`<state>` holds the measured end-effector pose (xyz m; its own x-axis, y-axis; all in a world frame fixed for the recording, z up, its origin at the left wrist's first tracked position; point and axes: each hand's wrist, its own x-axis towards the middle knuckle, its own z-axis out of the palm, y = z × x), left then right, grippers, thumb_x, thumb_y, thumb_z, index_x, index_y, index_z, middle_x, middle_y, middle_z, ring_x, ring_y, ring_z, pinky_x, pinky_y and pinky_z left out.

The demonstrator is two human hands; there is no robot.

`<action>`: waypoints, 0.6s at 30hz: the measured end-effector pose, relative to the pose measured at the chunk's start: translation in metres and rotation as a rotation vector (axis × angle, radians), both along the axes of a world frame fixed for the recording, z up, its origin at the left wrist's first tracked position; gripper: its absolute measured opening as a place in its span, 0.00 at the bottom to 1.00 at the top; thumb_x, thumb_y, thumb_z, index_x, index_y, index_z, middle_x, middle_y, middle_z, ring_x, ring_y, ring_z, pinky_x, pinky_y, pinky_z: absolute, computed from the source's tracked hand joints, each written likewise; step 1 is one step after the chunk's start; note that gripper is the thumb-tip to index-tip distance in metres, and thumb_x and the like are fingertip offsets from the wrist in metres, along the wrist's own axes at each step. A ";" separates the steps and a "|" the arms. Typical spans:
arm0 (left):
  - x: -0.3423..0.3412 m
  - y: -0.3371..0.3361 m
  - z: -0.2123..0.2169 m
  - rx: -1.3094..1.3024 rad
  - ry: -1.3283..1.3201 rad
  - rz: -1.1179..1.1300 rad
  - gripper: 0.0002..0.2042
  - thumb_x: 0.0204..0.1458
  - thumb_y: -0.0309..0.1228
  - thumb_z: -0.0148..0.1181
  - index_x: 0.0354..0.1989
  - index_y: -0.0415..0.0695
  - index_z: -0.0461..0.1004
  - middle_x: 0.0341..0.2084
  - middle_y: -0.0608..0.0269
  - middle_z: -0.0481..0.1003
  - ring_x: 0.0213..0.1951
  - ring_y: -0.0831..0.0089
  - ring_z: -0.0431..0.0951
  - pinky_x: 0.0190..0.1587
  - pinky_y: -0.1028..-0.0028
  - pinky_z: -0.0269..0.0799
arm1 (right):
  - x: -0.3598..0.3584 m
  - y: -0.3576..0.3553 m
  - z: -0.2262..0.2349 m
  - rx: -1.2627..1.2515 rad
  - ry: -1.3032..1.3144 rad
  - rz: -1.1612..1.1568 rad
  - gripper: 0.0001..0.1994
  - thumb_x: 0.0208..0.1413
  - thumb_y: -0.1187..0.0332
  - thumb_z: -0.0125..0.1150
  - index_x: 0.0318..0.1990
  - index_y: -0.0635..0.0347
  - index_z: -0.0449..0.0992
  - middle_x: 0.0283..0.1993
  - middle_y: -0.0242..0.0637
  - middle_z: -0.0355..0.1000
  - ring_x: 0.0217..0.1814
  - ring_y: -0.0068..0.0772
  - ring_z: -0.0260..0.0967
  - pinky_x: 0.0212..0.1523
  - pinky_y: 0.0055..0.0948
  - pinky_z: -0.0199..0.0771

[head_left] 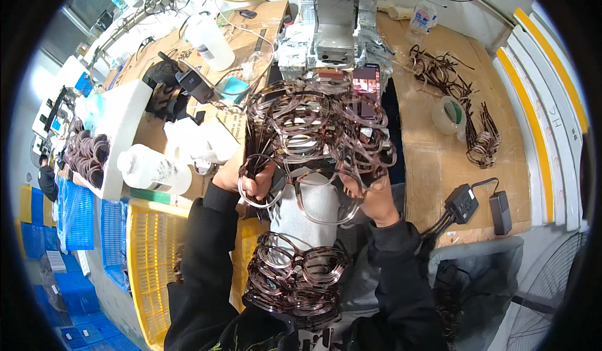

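A big heap of brown, translucent eyeglass frames point(301, 116) is spread between my two hands in front of the machine. My left hand point(256, 181) has its fingers curled round the frames at the heap's near left side. At the near right side, my right hand point(370, 197) grips the heap too, its fingers partly hidden behind the rims. A pale grey padded surface point(310, 210) shows below the heap. Closer to my body lies a second stack of similar eyeglass frames point(298, 279), which neither hand touches.
Behind the heap stand a machine point(335, 28) and a lit phone point(367, 78). Loose frames point(439, 72), a tape roll point(448, 114) and a black adapter point(462, 203) lie right. A white bottle point(153, 174) and yellow crate point(147, 269) are left. A grey-lined bin point(501, 257) sits near right.
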<state>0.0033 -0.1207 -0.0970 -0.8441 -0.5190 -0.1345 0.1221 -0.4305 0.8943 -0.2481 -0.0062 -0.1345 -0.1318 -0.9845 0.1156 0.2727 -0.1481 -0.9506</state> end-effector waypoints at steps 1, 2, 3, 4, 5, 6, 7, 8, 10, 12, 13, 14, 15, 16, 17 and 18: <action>-0.001 -0.002 -0.006 0.011 0.050 0.017 0.26 0.23 0.41 0.80 0.19 0.42 0.64 0.10 0.67 0.63 0.13 0.74 0.69 0.15 0.76 0.63 | 0.002 0.001 -0.007 0.003 0.148 -0.038 0.12 0.51 0.75 0.60 0.44 0.63 0.73 0.39 0.35 0.74 0.36 0.22 0.72 0.34 0.20 0.71; 0.002 -0.003 -0.011 -0.002 0.005 0.025 0.26 0.23 0.39 0.80 0.21 0.41 0.65 0.10 0.67 0.64 0.13 0.75 0.69 0.15 0.75 0.64 | 0.000 0.002 -0.012 0.067 -0.009 0.059 0.17 0.54 0.73 0.58 0.51 0.66 0.65 0.46 0.36 0.71 0.45 0.25 0.68 0.48 0.25 0.66; 0.004 -0.004 -0.015 0.030 -0.012 0.051 0.26 0.22 0.37 0.80 0.23 0.40 0.66 0.11 0.67 0.64 0.13 0.75 0.69 0.15 0.75 0.65 | 0.001 0.003 -0.018 -0.039 0.214 0.002 0.18 0.55 0.72 0.57 0.52 0.66 0.64 0.47 0.36 0.70 0.46 0.26 0.67 0.48 0.26 0.66; 0.005 -0.007 -0.019 -0.010 -0.067 0.065 0.26 0.22 0.32 0.79 0.26 0.40 0.66 0.13 0.67 0.66 0.16 0.77 0.69 0.17 0.75 0.66 | 0.002 0.003 -0.023 -0.154 0.437 -0.055 0.19 0.55 0.72 0.57 0.53 0.66 0.63 0.48 0.37 0.70 0.47 0.26 0.67 0.49 0.26 0.66; 0.007 -0.010 -0.023 -0.200 -0.148 0.058 0.26 0.21 0.28 0.77 0.30 0.39 0.66 0.15 0.67 0.68 0.18 0.78 0.70 0.19 0.75 0.67 | 0.003 0.004 -0.027 -0.277 0.560 -0.075 0.21 0.56 0.70 0.57 0.55 0.65 0.60 0.51 0.38 0.67 0.50 0.27 0.65 0.50 0.26 0.65; 0.008 -0.013 -0.027 -0.372 -0.143 0.019 0.27 0.21 0.23 0.75 0.34 0.38 0.66 0.18 0.67 0.70 0.20 0.80 0.70 0.21 0.75 0.68 | 0.005 0.005 -0.032 -0.297 0.689 -0.126 0.24 0.56 0.69 0.57 0.58 0.65 0.58 0.54 0.39 0.65 0.53 0.28 0.64 0.52 0.27 0.64; 0.010 -0.015 -0.030 -0.454 -0.146 0.001 0.30 0.19 0.24 0.75 0.37 0.38 0.67 0.21 0.66 0.71 0.24 0.80 0.70 0.26 0.75 0.69 | 0.006 0.007 -0.036 -0.284 0.717 -0.123 0.26 0.57 0.68 0.57 0.60 0.64 0.55 0.57 0.39 0.63 0.56 0.28 0.62 0.54 0.27 0.63; 0.012 -0.016 -0.032 -0.626 -0.244 -0.063 0.33 0.17 0.24 0.76 0.40 0.37 0.67 0.25 0.66 0.73 0.28 0.80 0.71 0.30 0.75 0.70 | 0.011 0.008 -0.041 -0.240 0.393 -0.083 0.27 0.57 0.67 0.56 0.61 0.64 0.54 0.58 0.40 0.61 0.58 0.28 0.61 0.55 0.28 0.62; 0.016 -0.013 -0.038 -0.696 -0.311 -0.131 0.42 0.13 0.28 0.79 0.47 0.36 0.66 0.34 0.64 0.74 0.36 0.77 0.71 0.40 0.74 0.70 | 0.015 0.012 -0.049 -0.296 0.072 0.021 0.27 0.62 0.68 0.48 0.65 0.60 0.48 0.64 0.42 0.54 0.64 0.31 0.55 0.61 0.30 0.58; 0.020 -0.007 -0.042 -0.906 -0.187 -0.067 0.52 0.12 0.33 0.82 0.55 0.35 0.61 0.49 0.57 0.69 0.51 0.70 0.67 0.55 0.69 0.62 | 0.020 0.019 -0.058 -0.210 -0.205 0.059 0.26 0.63 0.69 0.45 0.65 0.58 0.47 0.64 0.41 0.53 0.64 0.33 0.55 0.62 0.31 0.59; 0.024 -0.001 -0.043 -0.790 -0.357 -0.122 0.54 0.12 0.35 0.82 0.57 0.36 0.59 0.52 0.56 0.67 0.54 0.68 0.64 0.57 0.68 0.59 | 0.022 0.025 -0.063 -0.160 -0.343 0.081 0.25 0.63 0.69 0.44 0.66 0.57 0.46 0.64 0.41 0.53 0.64 0.34 0.55 0.63 0.32 0.59; 0.028 0.004 -0.044 -0.727 -0.405 -0.153 0.56 0.12 0.36 0.82 0.59 0.36 0.57 0.55 0.55 0.64 0.57 0.67 0.61 0.60 0.67 0.56 | 0.022 0.026 -0.068 -0.057 -0.565 0.115 0.26 0.62 0.70 0.45 0.66 0.56 0.45 0.64 0.40 0.53 0.64 0.35 0.55 0.62 0.33 0.60; 0.031 0.010 -0.044 -0.752 -0.362 -0.173 0.55 0.14 0.34 0.81 0.59 0.36 0.57 0.55 0.56 0.64 0.57 0.67 0.62 0.60 0.68 0.56 | 0.021 0.030 -0.071 0.047 -0.796 0.122 0.27 0.62 0.71 0.45 0.66 0.55 0.44 0.64 0.40 0.53 0.64 0.35 0.55 0.62 0.33 0.60; 0.034 0.016 -0.044 -0.796 -0.363 -0.147 0.53 0.17 0.33 0.81 0.59 0.36 0.56 0.55 0.56 0.64 0.57 0.68 0.62 0.60 0.68 0.56 | 0.022 0.030 -0.075 0.021 -0.726 0.143 0.29 0.61 0.70 0.47 0.66 0.56 0.43 0.63 0.40 0.53 0.63 0.35 0.56 0.62 0.33 0.60; 0.038 0.022 -0.045 -0.691 -0.385 -0.109 0.52 0.19 0.31 0.80 0.59 0.36 0.56 0.55 0.56 0.64 0.56 0.68 0.62 0.59 0.68 0.56 | 0.021 0.033 -0.078 -0.065 -0.440 0.118 0.30 0.60 0.69 0.49 0.66 0.57 0.42 0.63 0.41 0.54 0.63 0.35 0.56 0.62 0.33 0.60; 0.043 0.029 -0.044 -0.650 -0.367 -0.083 0.50 0.22 0.30 0.79 0.60 0.36 0.56 0.55 0.56 0.64 0.56 0.69 0.62 0.59 0.69 0.56 | 0.021 0.035 -0.079 -0.144 -0.132 0.056 0.32 0.59 0.69 0.51 0.67 0.58 0.40 0.62 0.43 0.54 0.62 0.35 0.56 0.61 0.33 0.60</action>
<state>0.0458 -0.0917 -0.1413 -0.8439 -0.5265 -0.1029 -0.2424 0.2031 0.9487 -0.2267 0.0292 -0.2134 -0.1006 -0.9652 0.2414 0.4052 -0.2614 -0.8761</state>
